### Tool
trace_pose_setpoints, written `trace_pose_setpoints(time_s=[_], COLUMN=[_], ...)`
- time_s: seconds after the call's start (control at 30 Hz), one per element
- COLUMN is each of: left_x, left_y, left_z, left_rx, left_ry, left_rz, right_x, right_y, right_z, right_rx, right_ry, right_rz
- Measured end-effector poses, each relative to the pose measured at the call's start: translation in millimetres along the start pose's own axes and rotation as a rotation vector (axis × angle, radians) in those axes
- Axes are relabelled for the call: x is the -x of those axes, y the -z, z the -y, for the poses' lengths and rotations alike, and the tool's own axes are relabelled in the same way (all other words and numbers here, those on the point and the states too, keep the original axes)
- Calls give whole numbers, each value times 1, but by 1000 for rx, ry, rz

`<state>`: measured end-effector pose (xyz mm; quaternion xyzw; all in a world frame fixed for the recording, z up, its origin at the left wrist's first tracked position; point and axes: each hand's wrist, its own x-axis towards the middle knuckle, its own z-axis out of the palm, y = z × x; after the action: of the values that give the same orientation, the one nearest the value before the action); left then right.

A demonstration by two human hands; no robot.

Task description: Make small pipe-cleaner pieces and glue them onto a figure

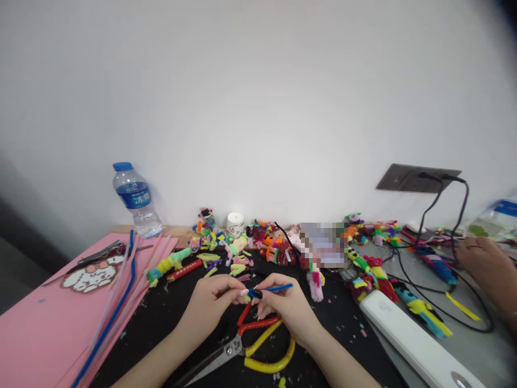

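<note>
A short blue pipe cleaner (280, 289) is pinched between my two hands above the black mat. My left hand (220, 296) holds its left end between thumb and finger. My right hand (278, 304) grips it further along, and its free end sticks out to the right. Scissors with red and yellow handles (269, 366) lie open just under my hands, blades toward the lower left. Behind my hands lie short yellow and pink pipe cleaner pieces (238, 268). Whatever is between my fingertips is partly hidden.
Pink sheets (24, 323) at left bear long blue and pink pipe cleaners and a dark-handled tool. A water bottle (135, 202) leans by the wall. Colourful pipe cleaner dolls line the back. At right are a white long device (412, 339), black cables and another person's hand (480, 264).
</note>
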<state>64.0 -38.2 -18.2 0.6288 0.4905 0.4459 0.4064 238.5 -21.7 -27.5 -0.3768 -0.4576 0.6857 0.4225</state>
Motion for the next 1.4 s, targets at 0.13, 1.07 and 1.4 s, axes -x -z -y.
trace_pose_setpoints(time_s=[0.13, 1.07, 1.4], left_x=[-2, 0, -4], left_y=[-2, 0, 0], left_z=[4, -2, 4], left_rx=[136, 123, 345], left_ry=[69, 88, 188], left_rz=[4, 27, 121], right_x=[1, 4, 4], right_y=[-1, -4, -4], right_z=[-1, 6, 5], right_rx=[30, 155, 146], right_ry=[17, 115, 108], right_rz=[-23, -8, -58])
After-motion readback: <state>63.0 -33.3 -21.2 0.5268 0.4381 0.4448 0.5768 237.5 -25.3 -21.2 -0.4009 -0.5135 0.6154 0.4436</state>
